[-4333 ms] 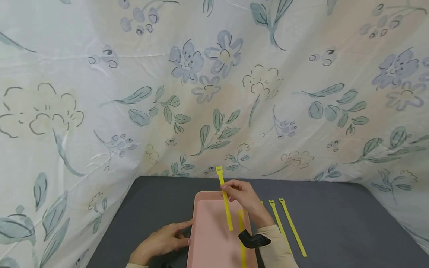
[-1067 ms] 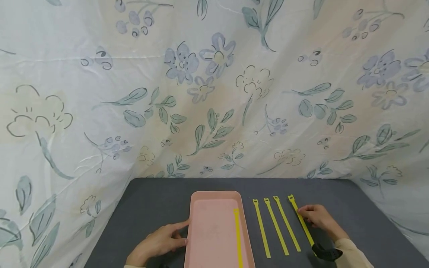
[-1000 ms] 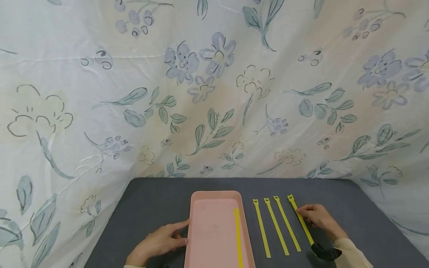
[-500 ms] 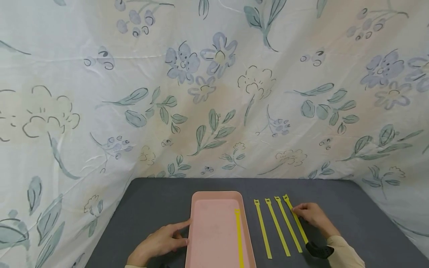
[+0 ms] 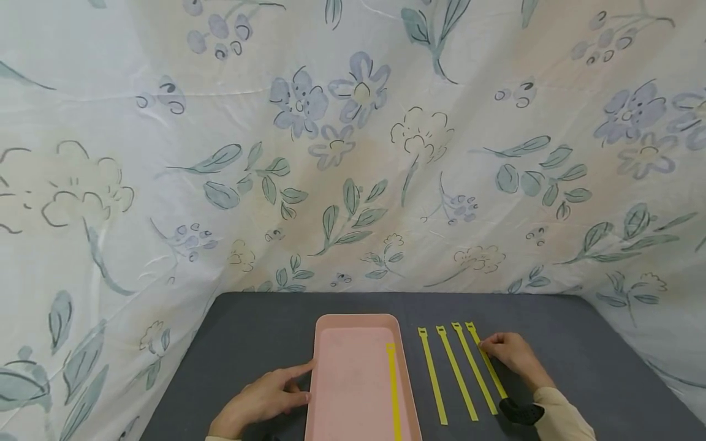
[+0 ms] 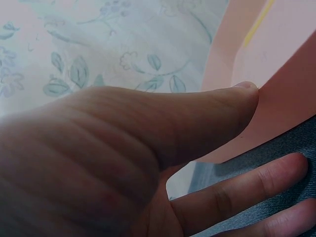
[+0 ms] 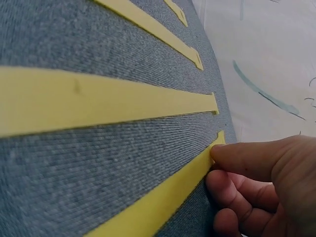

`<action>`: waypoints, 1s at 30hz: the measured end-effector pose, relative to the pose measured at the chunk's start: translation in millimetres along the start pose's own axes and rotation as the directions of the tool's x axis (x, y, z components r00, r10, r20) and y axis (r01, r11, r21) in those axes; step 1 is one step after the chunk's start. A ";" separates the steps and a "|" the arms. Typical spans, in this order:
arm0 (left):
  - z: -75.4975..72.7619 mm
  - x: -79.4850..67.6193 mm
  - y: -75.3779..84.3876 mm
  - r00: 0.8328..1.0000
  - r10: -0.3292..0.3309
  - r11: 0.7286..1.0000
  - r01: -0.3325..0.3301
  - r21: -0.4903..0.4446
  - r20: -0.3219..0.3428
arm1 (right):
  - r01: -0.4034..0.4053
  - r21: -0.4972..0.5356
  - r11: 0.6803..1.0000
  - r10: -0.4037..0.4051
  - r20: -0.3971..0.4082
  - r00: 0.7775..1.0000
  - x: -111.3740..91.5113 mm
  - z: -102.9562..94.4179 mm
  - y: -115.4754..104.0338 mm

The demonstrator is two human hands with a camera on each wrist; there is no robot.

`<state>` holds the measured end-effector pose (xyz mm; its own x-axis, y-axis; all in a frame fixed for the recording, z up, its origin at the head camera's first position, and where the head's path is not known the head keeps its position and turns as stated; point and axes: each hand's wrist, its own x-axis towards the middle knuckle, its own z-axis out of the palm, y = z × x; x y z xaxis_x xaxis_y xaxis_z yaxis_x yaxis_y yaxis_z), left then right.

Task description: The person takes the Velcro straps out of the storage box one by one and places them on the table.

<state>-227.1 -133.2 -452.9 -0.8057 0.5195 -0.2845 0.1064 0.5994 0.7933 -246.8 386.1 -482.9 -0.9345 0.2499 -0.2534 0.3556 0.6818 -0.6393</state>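
Observation:
My right hand (image 5: 515, 356) pinches the rightmost yellow cable tie (image 5: 488, 364), a flat strap with a slotted head, just below that head. In the right wrist view the thumb (image 7: 247, 157) lies on the strap and the other fingers curl beside its edge. To its left, several matching ties lie side by side on the dark cloth, the closest being this tie (image 5: 475, 369). My left hand (image 5: 265, 395) touches the left rim of a pink tray (image 5: 353, 373), its fingers fairly straight. One more yellow tie (image 5: 394, 392) lies inside the tray along its right side.
A dark grey ribbed cloth (image 5: 265, 331) covers the table. Behind it and at the sides hangs a white curtain (image 5: 353, 226) printed with flowers and leaves. A black wrist camera (image 5: 520, 411) sits on my right wrist, over the tie's lower end.
My right hand carried a tie from over the tray to the right end of the row, then slid it leftward, closer to its neighbour. The left hand has stayed at the tray.

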 end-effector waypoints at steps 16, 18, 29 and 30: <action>0.1 -0.4 -1.8 1.000 0.005 1.000 -0.005 0.011 -0.011 | 0.008 0.040 0.999 -0.007 -0.030 1.000 1.6 -0.4 -2.1; 0.6 -0.8 -1.6 1.000 0.006 1.000 -0.006 0.016 -0.013 | 0.023 0.040 0.999 -0.022 -0.036 0.999 -0.2 -1.8 -6.1; -0.4 -2.0 -2.3 0.999 0.025 0.999 -0.024 0.034 -0.025 | 0.142 -0.061 0.988 -0.146 -0.063 0.987 -10.5 -11.3 -68.6; -0.7 -1.9 -2.7 0.999 0.024 0.999 -0.024 0.032 -0.023 | 0.159 -0.063 0.985 -0.163 -0.061 0.985 -12.0 -11.7 -75.1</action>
<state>-226.3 -136.3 -454.1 -0.8162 0.5197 -0.2525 0.1438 0.6059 0.7824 -262.4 340.0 -423.4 -0.9790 0.1769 -0.1013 0.2010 0.7548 -0.6244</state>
